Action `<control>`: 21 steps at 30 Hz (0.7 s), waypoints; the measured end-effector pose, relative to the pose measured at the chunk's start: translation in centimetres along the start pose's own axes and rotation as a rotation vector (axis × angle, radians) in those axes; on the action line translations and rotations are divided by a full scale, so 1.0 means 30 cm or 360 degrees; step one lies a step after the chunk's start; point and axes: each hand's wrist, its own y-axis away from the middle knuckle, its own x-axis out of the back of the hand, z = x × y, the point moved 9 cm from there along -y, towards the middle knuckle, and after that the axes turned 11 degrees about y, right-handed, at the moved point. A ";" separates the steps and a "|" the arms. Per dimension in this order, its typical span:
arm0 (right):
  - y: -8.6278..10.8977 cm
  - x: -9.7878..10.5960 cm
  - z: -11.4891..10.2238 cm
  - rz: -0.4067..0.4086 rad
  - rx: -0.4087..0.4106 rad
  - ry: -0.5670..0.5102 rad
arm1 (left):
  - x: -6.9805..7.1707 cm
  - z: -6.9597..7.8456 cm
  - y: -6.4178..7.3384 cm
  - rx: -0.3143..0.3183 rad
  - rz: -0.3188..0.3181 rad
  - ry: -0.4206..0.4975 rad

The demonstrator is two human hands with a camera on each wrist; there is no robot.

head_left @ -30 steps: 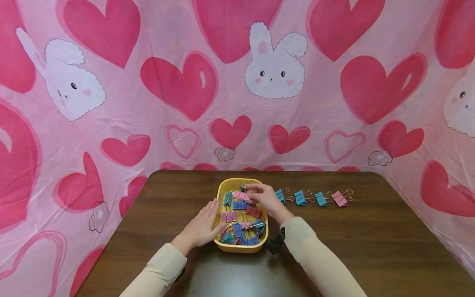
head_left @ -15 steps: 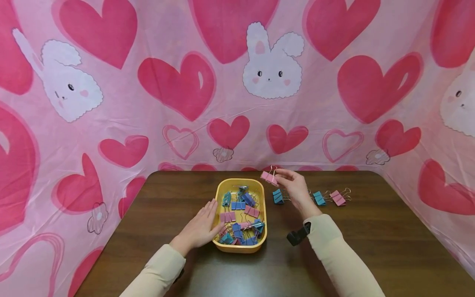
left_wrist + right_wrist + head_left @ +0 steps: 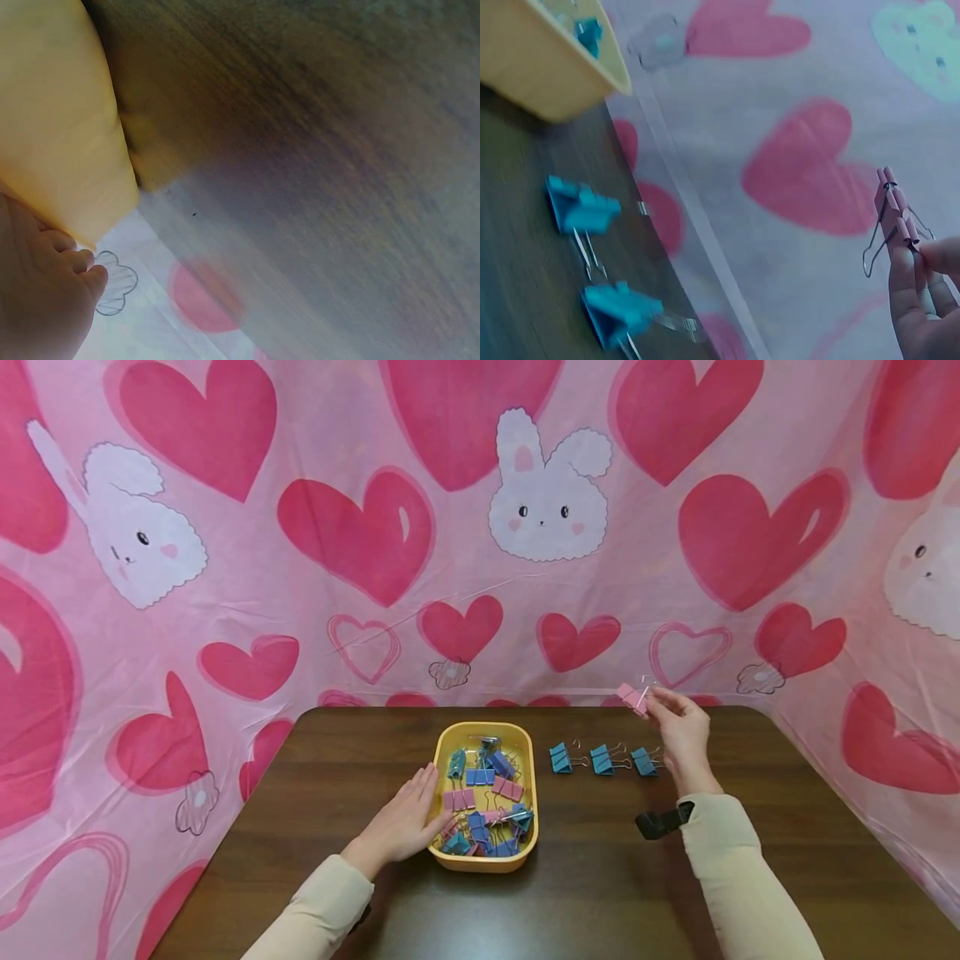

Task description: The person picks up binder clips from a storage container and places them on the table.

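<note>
My right hand [image 3: 684, 731] pinches a pink binder clip [image 3: 633, 697] between thumb and fingers, held up above the far right part of the table. In the right wrist view the same pink binder clip [image 3: 897, 210] shows its wire handles spread to both sides. My left hand [image 3: 401, 818] rests with straight fingers along the left rim of a yellow tray [image 3: 442, 860]. Several pink, blue and teal binder clips lie jumbled in that tray, among them a blue binder clip [image 3: 480, 777]. The left wrist view shows the left hand [image 3: 45, 277] against the yellow wall [image 3: 67, 112].
Three teal binder clips stand in a row right of the tray: a left one [image 3: 561, 758], a middle one [image 3: 602, 760] and a right one [image 3: 643, 762], nearest my right hand. Behind the brown table [image 3: 600, 877] hangs a pink cloth [image 3: 465, 568] with hearts and rabbits.
My right hand has lifted the pink binder clip out of the tray and carried it right, past the teal clips. It now covers the spot where another pink clip lay. The left hand stays put.
</note>
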 end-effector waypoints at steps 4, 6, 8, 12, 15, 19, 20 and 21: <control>-0.174 0.173 0.156 0.0132 0.0094 0.0046 | 0.004 0.003 0.003 0.0009 -0.0009 0.0001; -0.277 0.267 0.256 0.0166 0.0169 0.0043 | 0.006 0.006 0.005 0.0009 -0.0013 0.0005; -0.340 0.343 0.322 0.0209 0.0180 -0.0046 | 0.006 0.009 0.005 0.0008 -0.0016 0.0002; -0.271 0.396 0.251 0.0406 0.0078 -0.0116 | 0.005 0.008 0.004 0.0005 -0.0018 -0.0008; -0.156 0.396 0.154 0.0556 -0.0054 -0.0172 | 0.004 0.004 0.003 0.0005 -0.0017 -0.0020; -0.069 0.429 0.121 0.0684 -0.0179 -0.0225 | 0.003 0.004 0.001 -0.0011 -0.0008 -0.0016; -0.059 0.443 0.128 0.0708 -0.0204 -0.0230 | 0.002 0.004 0.000 -0.0015 -0.0010 -0.0015; -0.053 0.458 0.138 0.0736 -0.0225 -0.0228 | 0.002 0.005 0.000 -0.0020 -0.0010 -0.0014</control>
